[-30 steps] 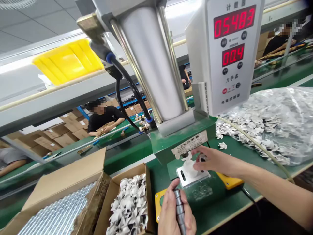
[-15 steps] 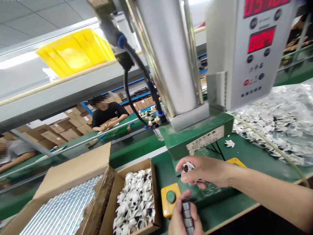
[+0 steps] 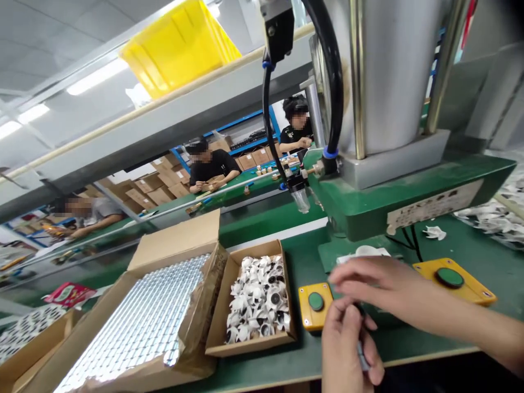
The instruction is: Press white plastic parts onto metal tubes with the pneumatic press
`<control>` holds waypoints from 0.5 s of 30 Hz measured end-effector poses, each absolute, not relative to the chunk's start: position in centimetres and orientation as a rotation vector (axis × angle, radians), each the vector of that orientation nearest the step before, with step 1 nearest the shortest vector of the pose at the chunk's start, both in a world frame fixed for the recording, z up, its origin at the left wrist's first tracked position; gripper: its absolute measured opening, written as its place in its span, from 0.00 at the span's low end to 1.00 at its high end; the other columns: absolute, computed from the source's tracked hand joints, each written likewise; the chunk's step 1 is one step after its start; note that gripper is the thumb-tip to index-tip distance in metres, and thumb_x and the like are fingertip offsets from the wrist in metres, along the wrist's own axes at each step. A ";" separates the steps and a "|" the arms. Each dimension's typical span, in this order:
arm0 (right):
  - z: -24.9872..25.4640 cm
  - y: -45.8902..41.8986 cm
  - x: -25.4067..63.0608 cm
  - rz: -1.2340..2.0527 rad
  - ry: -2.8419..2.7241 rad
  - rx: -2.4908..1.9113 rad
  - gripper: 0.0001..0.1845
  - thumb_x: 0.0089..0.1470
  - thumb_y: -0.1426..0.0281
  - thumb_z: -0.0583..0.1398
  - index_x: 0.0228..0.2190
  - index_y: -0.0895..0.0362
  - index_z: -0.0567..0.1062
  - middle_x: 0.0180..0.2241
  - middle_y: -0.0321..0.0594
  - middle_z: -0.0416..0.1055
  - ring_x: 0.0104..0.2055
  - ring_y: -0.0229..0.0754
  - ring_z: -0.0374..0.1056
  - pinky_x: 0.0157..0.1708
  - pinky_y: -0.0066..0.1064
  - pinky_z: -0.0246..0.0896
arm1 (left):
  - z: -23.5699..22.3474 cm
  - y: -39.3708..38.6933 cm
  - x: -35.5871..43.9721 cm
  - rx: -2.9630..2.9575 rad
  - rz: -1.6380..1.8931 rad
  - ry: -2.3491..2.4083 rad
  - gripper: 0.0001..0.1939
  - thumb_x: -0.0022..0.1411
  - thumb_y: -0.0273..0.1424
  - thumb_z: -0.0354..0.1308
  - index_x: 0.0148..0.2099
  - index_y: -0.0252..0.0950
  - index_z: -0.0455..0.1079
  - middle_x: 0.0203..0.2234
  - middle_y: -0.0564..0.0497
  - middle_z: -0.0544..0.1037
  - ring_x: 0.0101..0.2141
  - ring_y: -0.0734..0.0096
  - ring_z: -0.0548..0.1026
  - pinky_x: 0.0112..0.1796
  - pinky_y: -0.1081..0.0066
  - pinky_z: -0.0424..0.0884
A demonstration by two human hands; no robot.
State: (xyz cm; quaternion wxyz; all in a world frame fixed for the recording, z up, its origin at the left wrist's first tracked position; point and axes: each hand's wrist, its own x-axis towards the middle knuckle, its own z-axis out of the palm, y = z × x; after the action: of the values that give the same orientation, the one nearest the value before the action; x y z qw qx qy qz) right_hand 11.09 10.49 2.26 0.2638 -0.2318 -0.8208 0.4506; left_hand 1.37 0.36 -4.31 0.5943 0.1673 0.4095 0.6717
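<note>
My left hand (image 3: pixel 344 349) is at the bottom edge, closed round a short stack of metal cylinders (image 3: pixel 362 356) that is mostly hidden in the fist. My right hand (image 3: pixel 380 286) reaches in from the right, its fingertips drawn together over my left thumb at the stack's top. It is blurred, and what it pinches does not show. Just behind it a white plastic part (image 3: pixel 365 252) lies on the fixture under the green press (image 3: pixel 409 191). A yellow box with a green button (image 3: pixel 314 304) stands to the left of my hands.
A second yellow button box (image 3: pixel 452 279) sits to the right. On the left, a small carton of white parts (image 3: pixel 257 299) stands beside a large carton of metal pieces (image 3: pixel 143 322). A bag of white parts (image 3: pixel 507 218) lies far right. Other people work at a bench behind.
The view swung left and down, so the counter panel is out of sight. My right hand came down from the fixture to my left hand. The white part it held no longer shows.
</note>
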 end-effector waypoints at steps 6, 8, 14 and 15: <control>-2.5 17.0 23.3 0.598 -2.267 -1.099 0.14 0.62 0.60 0.52 0.39 0.50 0.76 0.37 0.42 0.75 0.37 0.46 0.72 0.33 0.30 0.69 | 0.1 4.9 2.8 0.365 1.668 0.913 0.13 0.63 0.39 0.56 0.42 0.34 0.68 0.23 0.54 0.69 0.15 0.86 0.56 0.12 0.84 0.49; -4.2 20.5 25.3 0.205 -2.304 -1.175 0.18 0.63 0.65 0.47 0.40 0.56 0.75 0.40 0.49 0.73 0.40 0.51 0.70 0.39 0.40 0.67 | 1.3 6.9 3.6 0.350 1.687 0.813 0.09 0.62 0.35 0.57 0.39 0.34 0.68 0.25 0.53 0.70 0.17 0.84 0.59 0.14 0.84 0.52; -8.9 25.8 26.1 -0.004 -2.403 -1.135 0.18 0.54 0.76 0.50 0.42 0.58 0.75 0.42 0.50 0.70 0.39 0.52 0.68 0.42 0.45 0.63 | 2.1 9.2 5.1 0.333 1.655 0.582 0.08 0.59 0.32 0.60 0.37 0.33 0.66 0.28 0.51 0.68 0.19 0.84 0.58 0.15 0.83 0.52; -9.3 25.8 26.0 -0.012 -2.414 -1.126 0.17 0.54 0.76 0.50 0.41 0.59 0.75 0.39 0.49 0.70 0.37 0.51 0.68 0.40 0.43 0.64 | 2.1 9.1 5.2 0.320 1.655 0.556 0.09 0.58 0.32 0.61 0.36 0.33 0.66 0.28 0.51 0.68 0.19 0.84 0.57 0.15 0.83 0.52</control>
State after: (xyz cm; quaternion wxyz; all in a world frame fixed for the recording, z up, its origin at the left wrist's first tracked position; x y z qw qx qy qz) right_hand 25.98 25.85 -9.33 0.2366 -0.4106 -0.8806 -0.0043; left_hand 5.19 9.13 2.10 0.6312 0.1397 0.2429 0.7232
